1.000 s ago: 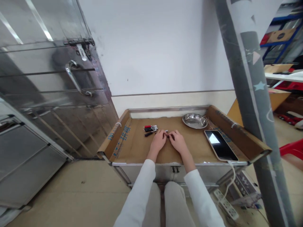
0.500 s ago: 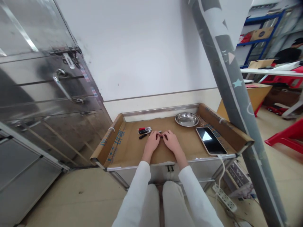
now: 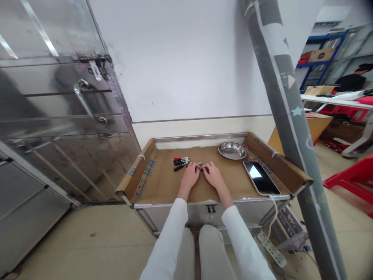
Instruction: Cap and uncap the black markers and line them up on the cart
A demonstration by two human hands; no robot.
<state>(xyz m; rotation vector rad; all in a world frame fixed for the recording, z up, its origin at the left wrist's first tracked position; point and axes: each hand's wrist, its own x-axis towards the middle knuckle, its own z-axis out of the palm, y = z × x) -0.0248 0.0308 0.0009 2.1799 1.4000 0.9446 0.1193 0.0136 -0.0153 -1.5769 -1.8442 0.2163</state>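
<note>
My left hand (image 3: 190,175) and my right hand (image 3: 213,175) rest close together on the cardboard-lined tray table (image 3: 163,182), fingers curled, both pinching a small pen-like thing (image 3: 201,167) between them. Its grey tip pokes out past my left fingers. A small bunch of markers (image 3: 180,161) with red and black caps lies just left of my left hand. Both arms wear white sleeves.
A steel bowl (image 3: 232,150) stands at the back right of the tray. A phone (image 3: 261,177) on a white cable lies at the right. A metal cabinet door (image 3: 64,105) stands left, a grey rolled mat (image 3: 285,101) leans right, a power strip (image 3: 271,249) lies on the floor.
Only the camera view has shifted slightly. Both hands stay together at the same spot on the tray.
</note>
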